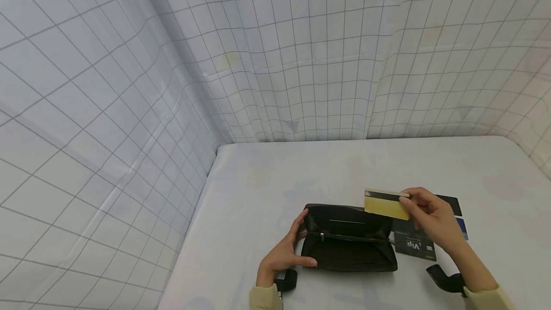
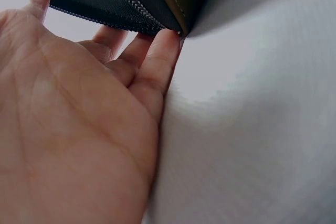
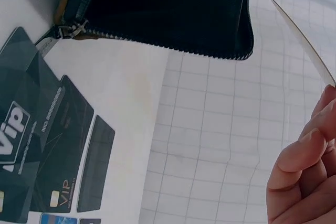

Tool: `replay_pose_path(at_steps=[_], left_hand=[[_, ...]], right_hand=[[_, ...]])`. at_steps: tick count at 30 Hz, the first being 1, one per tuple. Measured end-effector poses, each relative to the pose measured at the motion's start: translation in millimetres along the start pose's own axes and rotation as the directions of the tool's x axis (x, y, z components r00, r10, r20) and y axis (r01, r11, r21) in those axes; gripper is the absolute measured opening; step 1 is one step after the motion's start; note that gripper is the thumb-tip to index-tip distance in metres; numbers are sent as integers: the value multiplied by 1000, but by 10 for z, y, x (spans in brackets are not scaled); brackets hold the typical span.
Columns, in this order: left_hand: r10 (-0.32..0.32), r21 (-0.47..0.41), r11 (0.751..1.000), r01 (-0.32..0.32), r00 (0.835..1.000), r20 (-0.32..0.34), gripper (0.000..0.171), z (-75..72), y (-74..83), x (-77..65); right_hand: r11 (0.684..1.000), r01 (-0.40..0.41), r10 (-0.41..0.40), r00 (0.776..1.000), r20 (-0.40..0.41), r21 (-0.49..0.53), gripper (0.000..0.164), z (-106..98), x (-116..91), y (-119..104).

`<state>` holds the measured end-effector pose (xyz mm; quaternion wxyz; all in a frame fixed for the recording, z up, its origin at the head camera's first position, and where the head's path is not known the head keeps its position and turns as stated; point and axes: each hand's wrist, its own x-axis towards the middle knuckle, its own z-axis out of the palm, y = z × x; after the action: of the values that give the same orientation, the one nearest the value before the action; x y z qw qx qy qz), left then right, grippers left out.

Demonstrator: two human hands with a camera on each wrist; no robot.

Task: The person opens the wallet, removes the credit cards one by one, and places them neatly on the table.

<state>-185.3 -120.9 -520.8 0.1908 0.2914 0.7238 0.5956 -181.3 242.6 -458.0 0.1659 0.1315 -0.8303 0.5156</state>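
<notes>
Lying open in the head view, a black zip wallet (image 1: 349, 255) is gripped by the spread left hand (image 1: 284, 251) and a yellow magnetic-stripe card (image 1: 385, 208) pinched near its right end by the right hand (image 1: 435, 217), zippered edge (image 2: 89, 18) touched by fingertips (image 2: 165, 44) in the left wrist view, card edge-on in the right.

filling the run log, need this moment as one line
left hand: holds open black wallet; right hand: pinches yellow card; Vip card: on table
</notes>
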Motion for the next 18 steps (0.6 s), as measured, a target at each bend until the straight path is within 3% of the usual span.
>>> replay_pose_path(at_steps=[11,18], left_hand=[[-16,-14,1000,16,1000,7,108,-3,2,-1],[-20,-22,1000,20,1000,9,109,-4,0,2]], right_hand=[[991,-118,115,992,-53,-61,16,-176,-112,154],[988,-146,141,986,-92,-52,16,-314,-170,217]])
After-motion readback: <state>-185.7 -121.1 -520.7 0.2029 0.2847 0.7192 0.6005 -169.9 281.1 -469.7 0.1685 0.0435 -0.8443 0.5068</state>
